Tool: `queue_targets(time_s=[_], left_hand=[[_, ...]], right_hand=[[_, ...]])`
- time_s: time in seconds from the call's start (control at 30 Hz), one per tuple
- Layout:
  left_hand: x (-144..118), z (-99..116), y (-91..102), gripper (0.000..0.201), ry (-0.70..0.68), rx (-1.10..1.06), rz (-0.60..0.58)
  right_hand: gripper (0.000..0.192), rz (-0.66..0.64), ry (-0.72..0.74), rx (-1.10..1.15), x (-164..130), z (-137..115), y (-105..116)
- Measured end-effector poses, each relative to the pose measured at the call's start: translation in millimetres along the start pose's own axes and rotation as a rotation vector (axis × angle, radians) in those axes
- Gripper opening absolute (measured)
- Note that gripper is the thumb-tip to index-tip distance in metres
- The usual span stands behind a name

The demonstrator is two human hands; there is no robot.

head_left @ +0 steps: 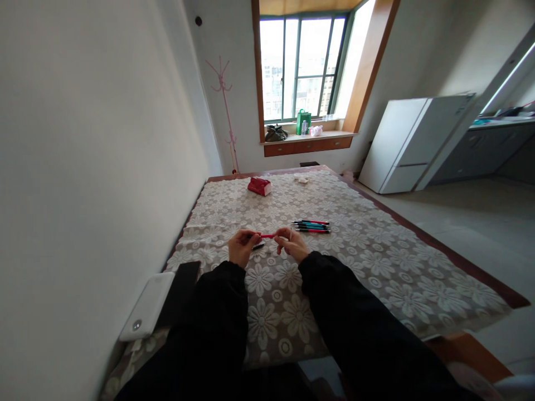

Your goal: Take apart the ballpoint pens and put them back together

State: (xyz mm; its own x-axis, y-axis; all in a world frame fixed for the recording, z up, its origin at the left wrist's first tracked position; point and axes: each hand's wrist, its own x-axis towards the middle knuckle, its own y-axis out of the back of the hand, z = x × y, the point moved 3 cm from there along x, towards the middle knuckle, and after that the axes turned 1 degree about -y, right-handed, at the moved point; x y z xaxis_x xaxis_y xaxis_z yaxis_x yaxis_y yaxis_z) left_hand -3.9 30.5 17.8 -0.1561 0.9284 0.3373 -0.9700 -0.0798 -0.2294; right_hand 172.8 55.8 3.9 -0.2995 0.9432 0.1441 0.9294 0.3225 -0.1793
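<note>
Both hands hold a slim pink-red plastic pen [267, 236] above the bench [376, 262], which is covered with a grey lace cloth patterned with white flowers. The pen's long axis runs level from left to right, across the person's view. The left hand [242, 246] is curled closed around one end, and the right hand [291, 243] pinches the other end with bent fingers. Only the short middle stretch of the pen shows between them; both tips are hidden inside the hands, so which end is the point cannot be told. A small dark piece [258, 245] lies on the cloth just under the pen, too small to make out. A row of thin red, teal and black pens [311, 226] lies just beyond the right hand, also pointing left to right.
</note>
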Motion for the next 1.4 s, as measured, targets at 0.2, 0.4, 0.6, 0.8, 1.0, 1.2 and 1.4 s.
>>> queue_targets(time_s=[0.2,0.4,0.6,0.8,1.0,1.2,1.4], left_hand=[[1,-8,-1.5,0.033,0.082,-0.025,-0.108],[-2,-9,-2.8,0.025,0.033,0.120,-0.196],[-4,-9,-3.0,0.020,-0.087,0.463,-0.319],[-6,0,-3.2,0.028,-0.254,0.689,-0.392],[-8,4,-6.0,0.027,-0.315,0.723,-0.422],[-9,3,-5.6,0.026,-0.307,0.749,-0.436],[-2,4,1.3,0.025,-0.175,0.387,-0.172]], right_hand=[[0.039,0.010,-0.031,0.073,0,0,1],[0.040,0.047,-0.019,0.085,0,0,4],[0.037,-0.006,0.018,0.032,0,-1,0],[0.032,-0.033,0.065,-0.085,-5,-8,-6],[0.026,0.034,0.182,-0.272,-7,-9,-3],[0.028,0.036,0.221,-0.412,-10,-12,-5],[0.026,0.041,0.211,-0.607,-8,-10,-2]])
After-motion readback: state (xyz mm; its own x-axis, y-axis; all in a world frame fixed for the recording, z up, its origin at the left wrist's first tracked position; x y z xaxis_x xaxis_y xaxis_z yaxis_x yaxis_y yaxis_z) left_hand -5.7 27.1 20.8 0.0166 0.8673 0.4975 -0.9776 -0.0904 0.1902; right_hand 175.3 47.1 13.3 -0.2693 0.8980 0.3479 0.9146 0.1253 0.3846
